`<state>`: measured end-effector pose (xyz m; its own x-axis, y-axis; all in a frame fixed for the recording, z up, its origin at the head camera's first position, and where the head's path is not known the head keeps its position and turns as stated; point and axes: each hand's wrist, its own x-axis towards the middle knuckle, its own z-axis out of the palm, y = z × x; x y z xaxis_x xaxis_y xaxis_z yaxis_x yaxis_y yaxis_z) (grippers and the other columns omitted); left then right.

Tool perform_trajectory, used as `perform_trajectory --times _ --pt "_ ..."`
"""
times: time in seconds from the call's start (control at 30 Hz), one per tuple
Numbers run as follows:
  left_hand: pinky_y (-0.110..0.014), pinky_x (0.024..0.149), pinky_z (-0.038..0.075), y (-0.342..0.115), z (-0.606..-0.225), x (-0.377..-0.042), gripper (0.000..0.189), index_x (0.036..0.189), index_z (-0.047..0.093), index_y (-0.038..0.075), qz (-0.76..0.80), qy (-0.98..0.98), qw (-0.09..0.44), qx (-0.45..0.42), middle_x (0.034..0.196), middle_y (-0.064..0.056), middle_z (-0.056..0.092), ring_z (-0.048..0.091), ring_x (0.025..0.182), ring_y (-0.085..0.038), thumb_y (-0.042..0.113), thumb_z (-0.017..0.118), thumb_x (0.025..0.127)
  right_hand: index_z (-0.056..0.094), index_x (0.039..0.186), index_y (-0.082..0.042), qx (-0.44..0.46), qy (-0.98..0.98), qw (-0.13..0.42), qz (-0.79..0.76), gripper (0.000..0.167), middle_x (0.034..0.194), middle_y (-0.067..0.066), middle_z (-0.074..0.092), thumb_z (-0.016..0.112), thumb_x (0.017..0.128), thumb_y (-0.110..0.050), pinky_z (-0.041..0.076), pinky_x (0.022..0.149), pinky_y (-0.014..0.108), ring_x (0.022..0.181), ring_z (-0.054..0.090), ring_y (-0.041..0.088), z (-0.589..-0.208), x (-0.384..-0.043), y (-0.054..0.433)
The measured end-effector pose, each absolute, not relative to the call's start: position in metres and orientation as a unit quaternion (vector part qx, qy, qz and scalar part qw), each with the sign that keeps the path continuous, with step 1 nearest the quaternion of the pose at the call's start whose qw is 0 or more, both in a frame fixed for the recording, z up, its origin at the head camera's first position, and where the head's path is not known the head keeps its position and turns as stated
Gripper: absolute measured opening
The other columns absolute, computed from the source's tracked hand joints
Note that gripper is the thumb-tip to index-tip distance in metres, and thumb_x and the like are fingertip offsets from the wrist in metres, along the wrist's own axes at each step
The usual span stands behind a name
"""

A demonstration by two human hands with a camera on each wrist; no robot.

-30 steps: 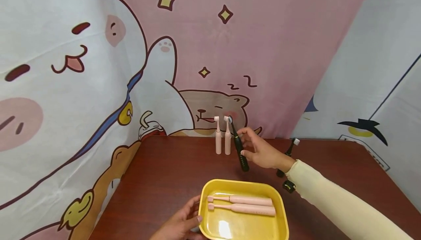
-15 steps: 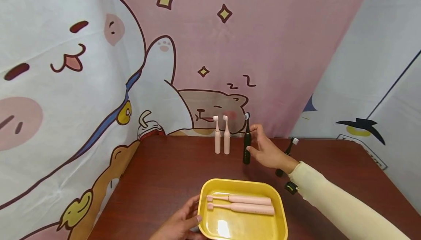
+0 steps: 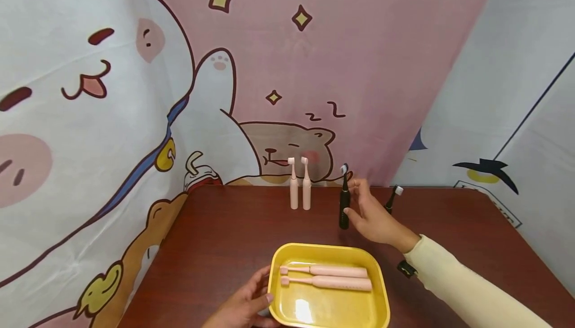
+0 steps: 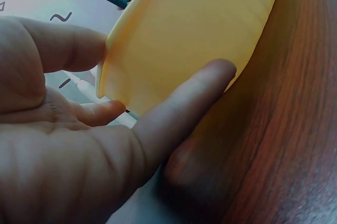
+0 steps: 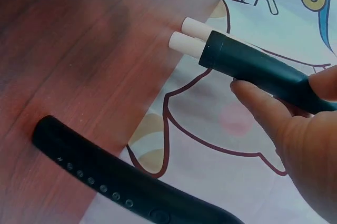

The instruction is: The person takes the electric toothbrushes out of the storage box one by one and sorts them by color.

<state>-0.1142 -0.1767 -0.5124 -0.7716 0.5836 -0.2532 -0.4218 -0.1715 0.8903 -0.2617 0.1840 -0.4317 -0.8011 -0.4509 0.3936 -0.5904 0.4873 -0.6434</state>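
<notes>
My right hand pinches a black electric toothbrush between thumb and fingers. It is upright, head at the top, its base close over the table in the right wrist view. Another black electric toothbrush stands nearer that camera; in the head view the right hand partly covers it. Two pale pink electric toothbrushes stand side by side to the left of the held one. My left hand touches the outer left side of a yellow tray with fairly straight fingers. Two pink electric toothbrushes lie inside the tray.
The dark reddish-brown table ends at the back against a printed cartoon cloth. More of this cloth hangs along the left side. A small black device sits at the right wrist, below the cream sleeve.
The black toothbrush in my right hand has moved right, away from the pink pair, and has gone from tilted to upright. My left hand stays at the tray.
</notes>
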Motion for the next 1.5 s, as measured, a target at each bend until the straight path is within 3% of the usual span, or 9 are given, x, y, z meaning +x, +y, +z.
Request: perform_trajectory --times 0.1,0.23,0.3,0.5,0.57,0.77,1.0,1.5 --pt "-0.053 0.093 0.062 -0.176 -0.511 -0.114 0.073 0.168 0.008 0.004 0.762 0.551 0.332 0.066 0.161 -0.031 0.032 0.064 0.125 -0.036 0.013 0.053 0.111 0.032 0.134 -0.003 0.306 -0.859 0.116 0.394 0.054 0.127 0.018 0.050 0.067 0.095 0.009 0.050 0.099 0.039 0.119 0.054 0.033 -0.431 -0.251 0.188" --pt "-0.052 0.093 0.063 -0.176 -0.510 -0.115 0.074 0.168 0.006 0.004 0.762 0.551 0.334 0.068 0.162 -0.032 0.031 0.064 0.124 -0.035 0.013 0.053 0.111 0.033 0.134 -0.001 0.308 -0.850 0.148 0.401 0.056 0.128 0.018 0.050 0.069 0.093 0.011 0.039 0.102 0.017 0.121 0.052 0.032 -0.432 -0.241 0.194" --pt "-0.052 0.093 0.063 -0.175 -0.510 -0.115 0.074 0.167 0.006 0.003 0.761 0.552 0.334 0.070 0.162 -0.033 0.030 0.064 0.124 -0.034 0.013 0.053 0.111 0.034 0.133 0.002 0.313 -0.842 0.163 0.408 0.056 0.127 0.017 0.049 0.069 0.091 0.014 0.034 0.102 0.012 0.119 0.050 0.028 -0.434 -0.237 0.198" --pt "-0.054 0.093 0.062 -0.175 -0.511 -0.115 0.074 0.167 0.005 0.003 0.761 0.552 0.334 0.071 0.162 -0.033 0.029 0.063 0.125 -0.034 0.013 0.053 0.112 0.035 0.134 0.003 0.319 -0.823 0.166 0.440 0.057 0.120 0.010 0.059 0.067 0.089 0.019 0.045 0.086 0.013 0.110 0.053 0.009 -0.443 -0.225 0.212" --pt "-0.054 0.093 0.062 -0.175 -0.511 -0.115 0.075 0.167 0.003 0.002 0.761 0.551 0.334 0.073 0.162 -0.035 0.028 0.063 0.125 -0.034 0.013 0.052 0.112 0.033 0.136 0.004 0.319 -0.815 0.155 0.458 0.057 0.119 0.014 0.062 0.065 0.091 0.020 0.049 0.083 0.012 0.110 0.057 0.007 -0.446 -0.221 0.217" --pt "-0.055 0.094 0.062 -0.175 -0.512 -0.114 0.076 0.167 0.000 0.002 0.760 0.553 0.331 0.083 0.163 -0.037 0.024 0.061 0.126 -0.033 0.013 0.051 0.112 0.030 0.139 0.009 0.323 -0.798 0.147 0.487 0.059 0.122 0.025 0.057 0.060 0.090 0.026 0.053 0.093 0.011 0.119 0.059 0.001 -0.453 -0.211 0.233" --pt "-0.053 0.092 0.063 -0.175 -0.509 -0.114 0.076 0.167 0.004 0.003 0.757 0.559 0.331 0.064 0.160 -0.034 0.030 0.065 0.122 -0.033 0.014 0.054 0.111 0.032 0.138 0.010 0.332 -0.797 0.160 0.478 0.062 0.126 0.014 0.055 0.061 0.087 0.030 0.047 0.105 0.008 0.123 0.059 0.003 -0.457 -0.201 0.248" --pt "-0.052 0.091 0.063 -0.174 -0.508 -0.114 0.074 0.167 0.004 0.002 0.747 0.569 0.338 0.067 0.160 -0.033 0.032 0.065 0.121 -0.032 0.014 0.053 0.112 0.028 0.138 0.015 0.294 -0.792 0.183 0.503 0.063 0.123 -0.001 0.060 0.057 0.085 0.034 0.054 0.097 0.011 0.119 0.062 -0.001 -0.485 -0.196 0.290"
